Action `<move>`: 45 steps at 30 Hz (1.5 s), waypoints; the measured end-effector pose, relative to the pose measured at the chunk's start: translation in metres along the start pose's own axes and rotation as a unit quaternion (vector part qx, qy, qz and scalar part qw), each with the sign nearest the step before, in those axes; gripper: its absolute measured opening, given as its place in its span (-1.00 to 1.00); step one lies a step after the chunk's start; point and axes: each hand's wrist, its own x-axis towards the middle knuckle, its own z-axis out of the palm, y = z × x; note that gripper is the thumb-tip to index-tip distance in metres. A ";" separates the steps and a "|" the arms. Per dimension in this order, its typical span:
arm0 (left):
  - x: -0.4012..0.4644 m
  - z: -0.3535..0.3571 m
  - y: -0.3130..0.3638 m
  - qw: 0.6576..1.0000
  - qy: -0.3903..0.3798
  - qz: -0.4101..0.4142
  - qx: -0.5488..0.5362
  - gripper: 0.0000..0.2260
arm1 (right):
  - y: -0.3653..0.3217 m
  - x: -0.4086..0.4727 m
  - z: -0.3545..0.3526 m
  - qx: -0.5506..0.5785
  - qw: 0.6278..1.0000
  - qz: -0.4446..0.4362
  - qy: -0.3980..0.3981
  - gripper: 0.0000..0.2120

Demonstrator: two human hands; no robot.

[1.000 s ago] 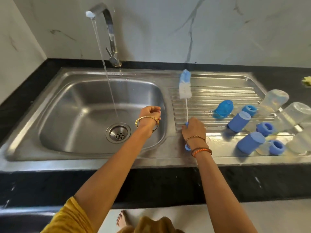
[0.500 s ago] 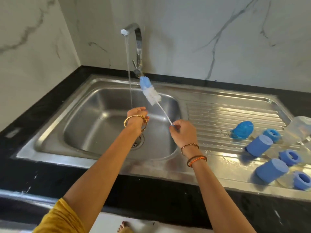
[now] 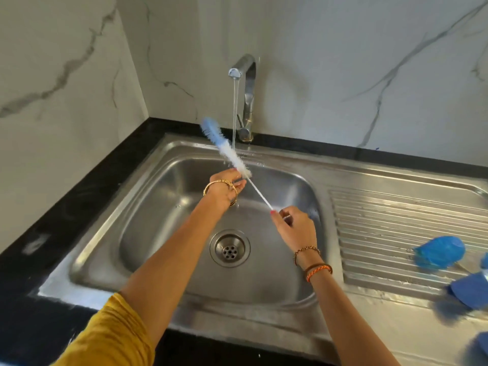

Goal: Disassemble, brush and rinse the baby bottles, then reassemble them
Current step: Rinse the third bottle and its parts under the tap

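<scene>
- While water runs from the tap (image 3: pixel 241 67), the bottle brush (image 3: pixel 227 149) slants across the basin, its blue tip up and to the left, its white bristles crossing the stream (image 3: pixel 234 112).
- Gripping the thin wire handle at its lower end, the right hand (image 3: pixel 295 225) has its fingers curled round it.
- Just under the bristle end sits the left hand (image 3: pixel 224 187), fingers reaching toward the brush; whether they pinch the bristles or only touch them I cannot tell.
- Out on the ribbed draining board (image 3: pixel 396 220), well apart from the hands, lie blurred blue bottle parts (image 3: pixel 439 252) at the right edge; the bottles themselves are out of view.
- Judging by this, the brush is being rinsed, so brushing looks finished or about to begin.
- Risks: the wet, springy wire could flick spray over the wall and counter (image 3: pixel 79 207) if the bristles are released sharply; a loose hold on the slick handle could drop the brush toward the drain (image 3: pixel 229 248) in the sink (image 3: pixel 163 215).
</scene>
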 end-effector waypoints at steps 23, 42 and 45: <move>0.021 0.004 -0.002 0.999 0.022 -0.006 -0.046 -0.73 | 0.005 0.036 -0.005 0.019 1.000 0.005 -0.003 -0.90; 0.008 0.011 0.001 0.990 -0.070 -0.012 -0.121 -0.78 | 0.025 0.075 -0.059 -0.216 0.960 0.015 0.175 -0.79; 0.011 0.016 0.003 0.991 -0.064 -0.007 -0.117 -0.67 | 0.029 0.075 -0.063 -0.208 0.960 0.025 0.185 -0.80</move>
